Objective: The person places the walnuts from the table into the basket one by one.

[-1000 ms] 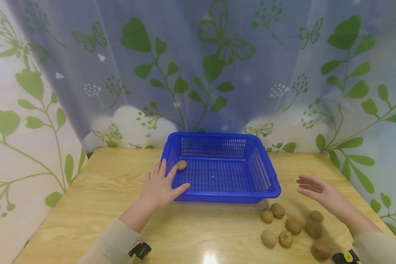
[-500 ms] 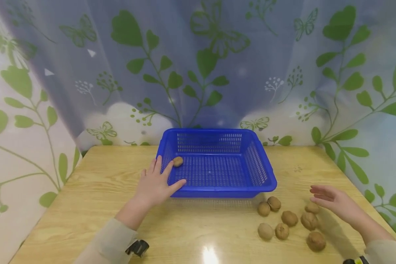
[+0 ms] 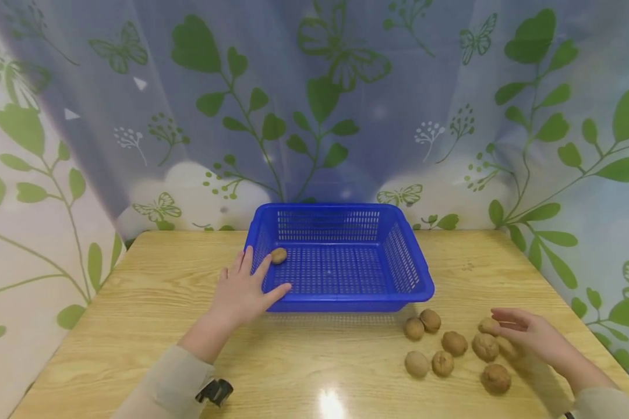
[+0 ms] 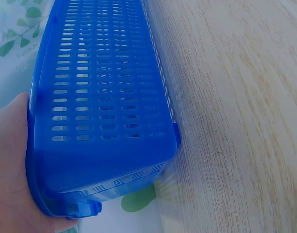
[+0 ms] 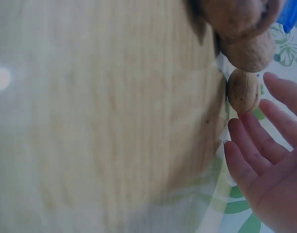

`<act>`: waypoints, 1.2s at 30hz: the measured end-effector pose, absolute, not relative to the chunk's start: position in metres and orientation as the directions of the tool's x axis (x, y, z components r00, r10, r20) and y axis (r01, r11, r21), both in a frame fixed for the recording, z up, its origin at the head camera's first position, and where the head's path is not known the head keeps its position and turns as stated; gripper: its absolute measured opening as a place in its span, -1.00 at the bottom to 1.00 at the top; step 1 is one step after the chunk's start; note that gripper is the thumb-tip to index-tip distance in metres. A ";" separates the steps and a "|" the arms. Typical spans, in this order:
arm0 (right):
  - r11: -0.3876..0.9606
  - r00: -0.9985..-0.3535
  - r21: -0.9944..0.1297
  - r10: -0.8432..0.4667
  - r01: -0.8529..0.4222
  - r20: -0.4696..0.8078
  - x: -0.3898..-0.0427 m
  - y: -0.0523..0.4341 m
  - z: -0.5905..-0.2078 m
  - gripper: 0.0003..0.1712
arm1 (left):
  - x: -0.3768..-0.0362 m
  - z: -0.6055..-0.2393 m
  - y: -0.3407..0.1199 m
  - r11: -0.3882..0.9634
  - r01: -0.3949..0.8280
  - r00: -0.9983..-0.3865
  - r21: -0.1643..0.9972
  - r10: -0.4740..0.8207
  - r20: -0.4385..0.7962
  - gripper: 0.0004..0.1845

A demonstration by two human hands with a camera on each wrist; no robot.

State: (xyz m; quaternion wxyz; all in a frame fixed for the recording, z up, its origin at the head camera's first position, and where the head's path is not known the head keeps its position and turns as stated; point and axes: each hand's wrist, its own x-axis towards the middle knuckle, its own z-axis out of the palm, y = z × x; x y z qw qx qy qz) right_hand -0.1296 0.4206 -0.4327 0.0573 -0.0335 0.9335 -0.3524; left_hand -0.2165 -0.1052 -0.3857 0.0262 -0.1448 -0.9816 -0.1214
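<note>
A blue plastic basket [image 3: 340,298] stands on the table, with one walnut [image 3: 279,255] at its left inside. My left hand [image 3: 241,291] rests on the basket's front left corner, fingers spread and straight over the rim; in the left wrist view the hand lies along the rim [image 4: 34,121]. At the right, my right hand [image 3: 534,333] is beside a small walnut [image 3: 487,326], fingers slightly bent and thumb apart. In the right wrist view the fingertips are very near that walnut [image 5: 244,90]; whether they touch it I cannot tell.
Several more walnuts lie loose on the table right of and in front of the basket, among them one walnut [image 3: 496,379] nearest the front and a pair by the basket's corner [image 3: 430,320]. A patterned curtain [image 3: 346,145] hangs behind the wooden table [image 3: 293,361].
My right hand has come down and forward onto the table beside the small walnut. The left hand stays on the basket's corner. The head view has shifted slightly.
</note>
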 end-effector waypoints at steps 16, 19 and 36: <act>0.784 -0.989 -0.618 -0.127 -0.055 -0.073 -0.133 0.420 -0.437 -0.48 | -0.214 -0.380 -0.104 0.927 0.294 -0.956 0.235 0.284 0.074 -0.04; 0.792 -0.989 -0.609 -0.125 -0.054 -0.074 -0.133 0.419 -0.437 -0.51 | -0.213 -0.380 -0.104 0.927 0.291 -0.957 0.236 0.281 0.073 -0.04; 0.800 -0.999 -0.599 -0.037 -0.016 -0.022 -0.134 0.414 -0.411 -0.36 | -0.214 -0.379 -0.103 0.930 0.288 -0.958 0.230 0.277 0.078 -0.06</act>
